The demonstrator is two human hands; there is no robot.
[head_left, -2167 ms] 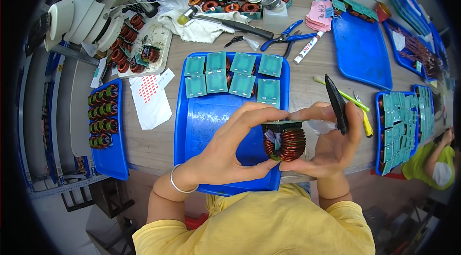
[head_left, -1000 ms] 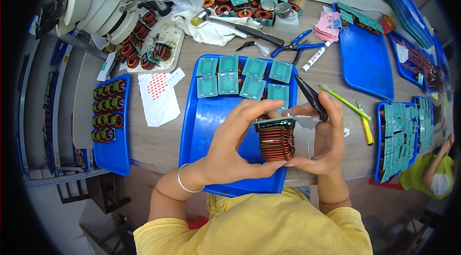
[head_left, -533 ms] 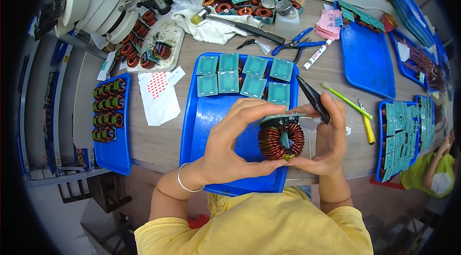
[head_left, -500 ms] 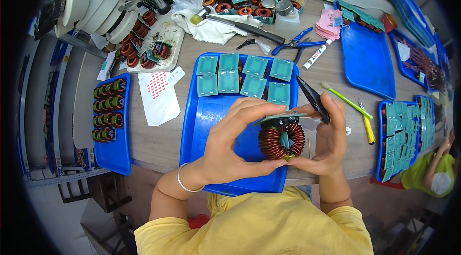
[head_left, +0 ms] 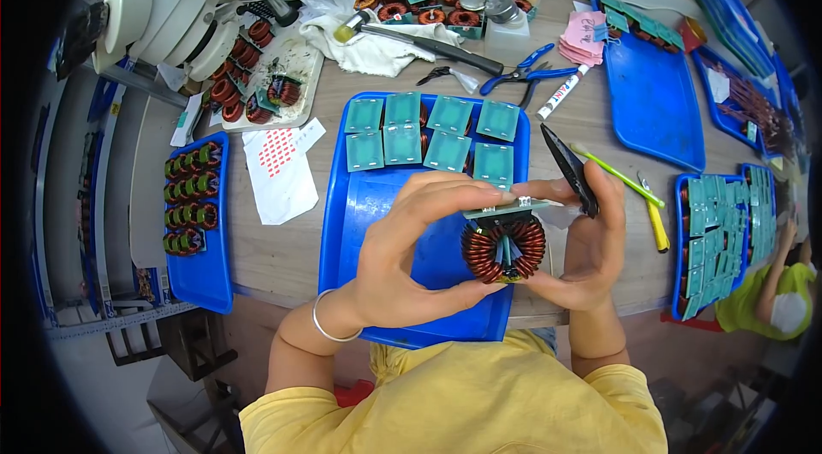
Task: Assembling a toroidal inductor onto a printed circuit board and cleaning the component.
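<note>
A copper-wound toroid coil (head_left: 503, 250) with a green circuit board (head_left: 505, 209) on its top is held upright over the right front part of a blue tray (head_left: 360, 236). My left hand (head_left: 398, 253) grips it from the left, fingers on the board and thumb under the coil. Opposite, my right hand (head_left: 591, 240) has its thumb at the coil's lower right and fingers near the board. A black pointed tool (head_left: 568, 167), perhaps tweezers, is also tucked in my right hand, its tip up. Several more board-topped coils (head_left: 402, 144) stand in rows at the tray's far end.
Pliers (head_left: 527, 76), a hammer (head_left: 437, 47), a white marker (head_left: 562, 93), a green pen-like stick (head_left: 618, 175) and a yellow cutter (head_left: 658, 227) lie around the tray. Coil trays (head_left: 199, 270) stand left and right. A microscope (head_left: 175, 9) is at back left; a person (head_left: 766, 300) sits at far right.
The coil has tilted a little between my hands, so its hole and the metal pins on the board show differently. My fingers have shifted slightly; both hands keep hold.
</note>
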